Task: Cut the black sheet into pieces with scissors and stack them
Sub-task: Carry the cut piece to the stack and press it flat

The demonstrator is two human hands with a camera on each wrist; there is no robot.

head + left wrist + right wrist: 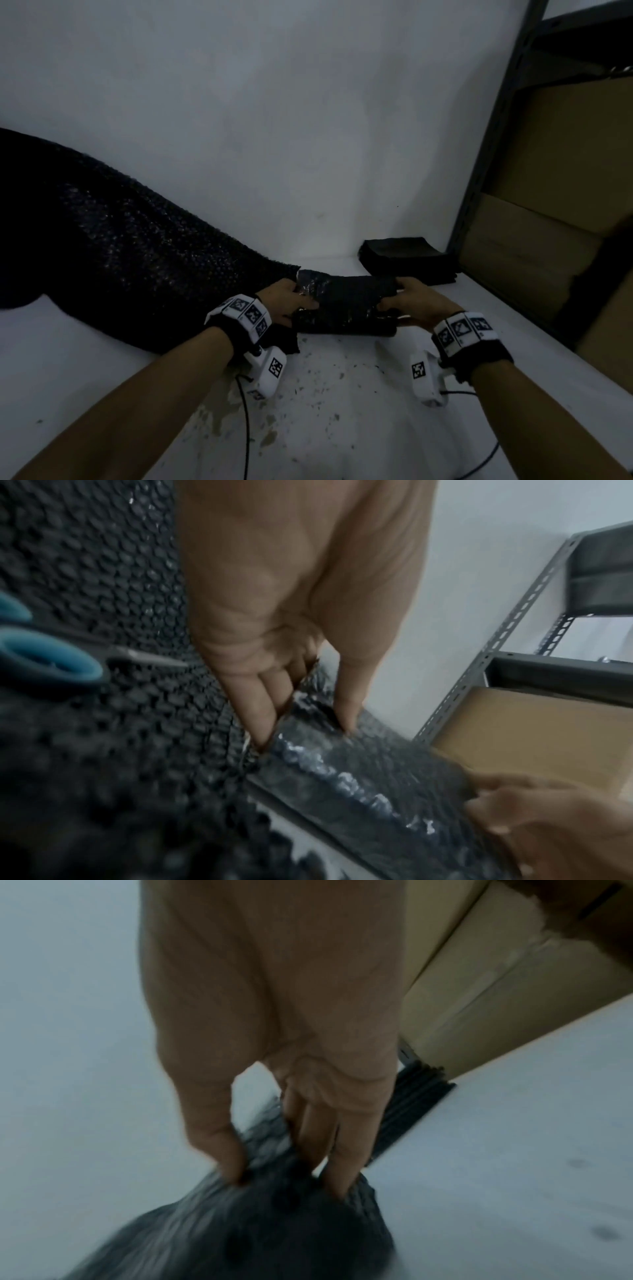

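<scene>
Both hands pinching a cut piece (346, 301), scissors (51, 658) on black sheet (102, 240), stack (407, 260) beside shelving (496, 137)

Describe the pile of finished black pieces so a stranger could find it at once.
Start at the metal shelving rack on the right. At its foot, on the white table by the wall, lies the stack of cut black pieces. Unlike the big bubble-textured black sheet on the left, it is small, squared and untouched.
</scene>
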